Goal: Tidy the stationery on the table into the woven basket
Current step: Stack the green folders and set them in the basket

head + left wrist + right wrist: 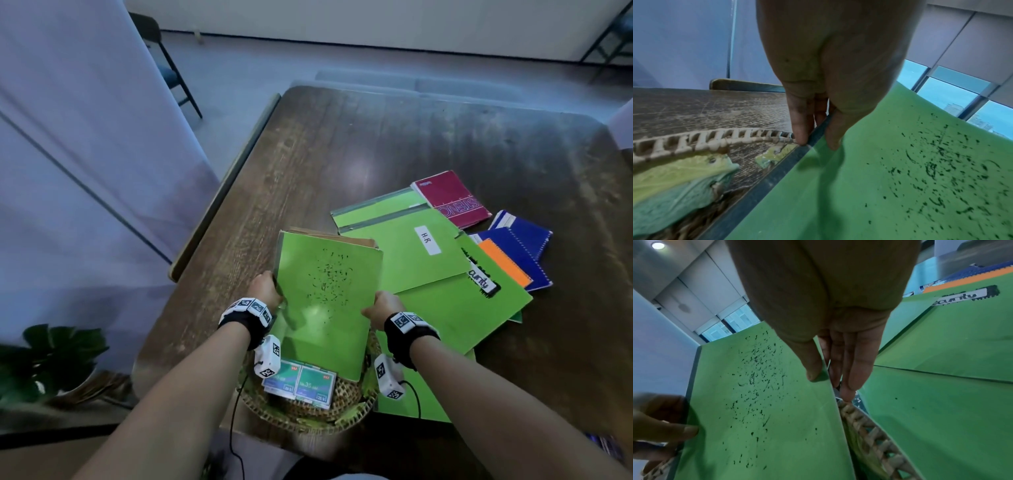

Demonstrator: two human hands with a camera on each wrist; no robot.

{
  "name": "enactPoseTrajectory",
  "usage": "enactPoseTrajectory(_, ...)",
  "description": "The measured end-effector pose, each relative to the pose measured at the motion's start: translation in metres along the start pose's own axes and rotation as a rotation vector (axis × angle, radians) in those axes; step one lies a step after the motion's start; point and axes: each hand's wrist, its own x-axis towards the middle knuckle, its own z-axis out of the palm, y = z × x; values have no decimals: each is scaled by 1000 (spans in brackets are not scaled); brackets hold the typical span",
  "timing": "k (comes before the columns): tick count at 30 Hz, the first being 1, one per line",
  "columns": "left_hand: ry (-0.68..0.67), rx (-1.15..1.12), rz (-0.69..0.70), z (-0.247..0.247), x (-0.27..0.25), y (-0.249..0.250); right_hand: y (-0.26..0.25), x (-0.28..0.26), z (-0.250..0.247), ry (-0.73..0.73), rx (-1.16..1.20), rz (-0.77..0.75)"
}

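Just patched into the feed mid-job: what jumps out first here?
The big green folder speckled with black ink marks, held tilted over the woven basket at the table's near edge, left hand and right hand pinching its side edges. Two small boxes already lie in the basket. To the right, more green folders, a maroon steno pad and blue notebooks lie on the table.

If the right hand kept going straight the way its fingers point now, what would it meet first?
Probably the woven basket: the right hand pinches the ink-speckled green folder by its edge, fingertips aimed down just above the rim. Depth is uncertain.
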Motion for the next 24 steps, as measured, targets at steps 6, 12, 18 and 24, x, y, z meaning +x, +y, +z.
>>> enactPoseTrajectory(6, 57, 162, 33, 3, -4, 7, -2, -4, -4, 14, -132, 3)
enactPoseTrajectory(12, 108, 160, -4, -2, -16, 26, -3, -2, -12, -6, -177, 7)
enactPoseTrajectory(18, -29, -17, 257, 12, -20, 78, 12, -5, -42, 63, -36, 13)
enactPoseTrajectory(24, -167, -118, 505, 38, -37, 161, 58, 5, -80, 109, 100, 44)
